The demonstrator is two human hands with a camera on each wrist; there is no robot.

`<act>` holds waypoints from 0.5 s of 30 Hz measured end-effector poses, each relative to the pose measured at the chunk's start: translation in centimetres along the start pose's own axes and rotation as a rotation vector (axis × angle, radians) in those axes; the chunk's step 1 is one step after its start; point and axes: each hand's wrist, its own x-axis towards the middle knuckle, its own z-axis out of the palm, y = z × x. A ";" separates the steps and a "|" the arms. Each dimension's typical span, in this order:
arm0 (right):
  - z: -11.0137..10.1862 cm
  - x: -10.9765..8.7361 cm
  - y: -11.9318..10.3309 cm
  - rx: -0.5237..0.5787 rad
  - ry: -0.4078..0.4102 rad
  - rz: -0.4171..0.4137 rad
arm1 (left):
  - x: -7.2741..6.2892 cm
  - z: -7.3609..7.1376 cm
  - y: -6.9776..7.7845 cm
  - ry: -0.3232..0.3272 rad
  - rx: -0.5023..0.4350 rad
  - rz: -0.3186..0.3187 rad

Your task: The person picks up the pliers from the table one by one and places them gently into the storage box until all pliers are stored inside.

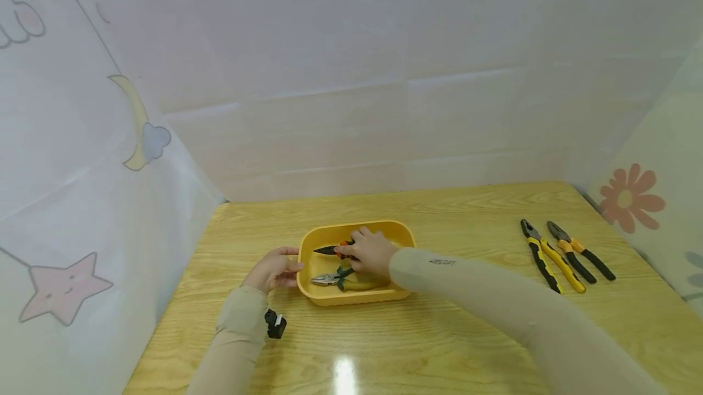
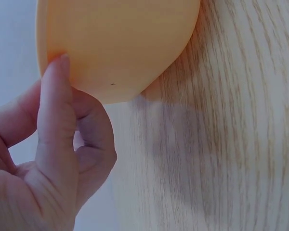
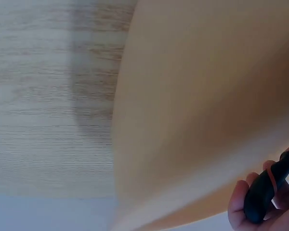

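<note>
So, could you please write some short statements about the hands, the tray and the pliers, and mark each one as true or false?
1. The right hand holds black pliers with orange trim. True.
2. The left hand also holds pliers. False: it touches one end of the yellow tray.
3. The green-handled pliers lie inside the yellow tray. True.
4. Three pliers lie on the table outside the yellow tray. False: only two do, the yellow-and-black pliers and the orange-and-black pliers.
5. In the head view, the yellow-and-black pliers are to the left of the yellow tray. False: they are to its right.
</note>
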 end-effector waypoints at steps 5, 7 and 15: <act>0.0 0.4 0.0 -0.004 -0.054 0.025 | 0.2 0.0 0.0 0.002 0.007 -0.001; -0.2 0.5 0.1 -0.021 -0.081 0.025 | 0.2 0.0 -0.1 0.001 0.008 -0.003; -1.1 1.2 0.1 -0.047 -0.104 -0.011 | 0.4 0.1 -0.1 0.001 0.002 -0.001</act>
